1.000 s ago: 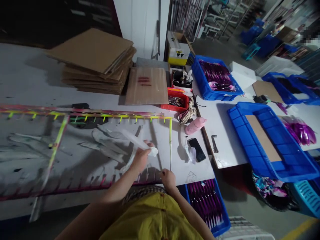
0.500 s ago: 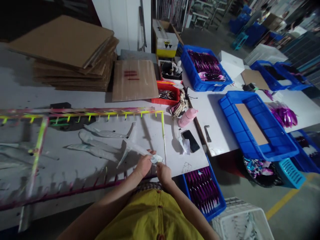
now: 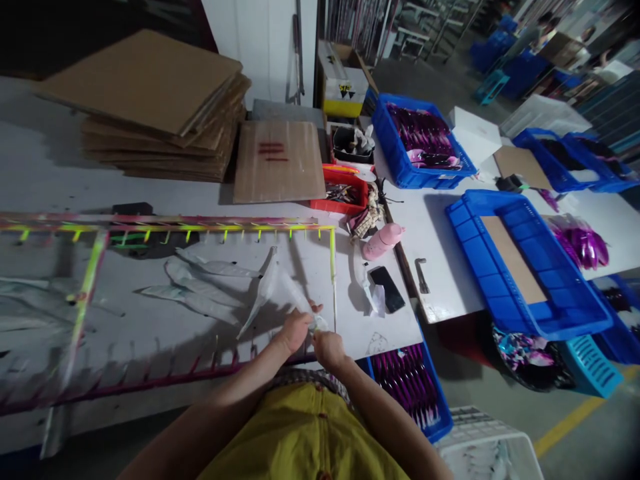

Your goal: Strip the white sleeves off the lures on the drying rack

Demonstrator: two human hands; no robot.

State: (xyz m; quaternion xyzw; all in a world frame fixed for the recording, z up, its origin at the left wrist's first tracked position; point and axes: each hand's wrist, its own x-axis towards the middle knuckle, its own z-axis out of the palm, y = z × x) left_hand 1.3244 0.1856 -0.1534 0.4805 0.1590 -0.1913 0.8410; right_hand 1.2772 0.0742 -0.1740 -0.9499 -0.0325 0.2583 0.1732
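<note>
In front of my body I hold a pale piece wrapped in whitish film (image 3: 274, 285), its wide end forking into two points away from me. My left hand (image 3: 296, 330) is closed around its narrow end, with the thumb or a finger sticking out. My right hand (image 3: 330, 350) is a fist at the tip, pinching the crumpled film there; the exact grip is partly hidden. Left of my hands, several similar wrapped pieces (image 3: 193, 301) lie on the white table. They lie inside a paint-stained frame with hooks (image 3: 210, 230).
Cardboard sheets (image 3: 145, 87) are stacked at the back left. To the right are a pink bottle (image 3: 383, 241), a phone (image 3: 387, 289), a hex key (image 3: 423, 275) and a blue crate (image 3: 580, 313). A crate of purple pieces (image 3: 407, 383) sits below the table edge.
The view has shifted slightly, so the scene sits further right. The forked end has swung and its film looks more spread. Both hands stay closed at the narrow end.
</note>
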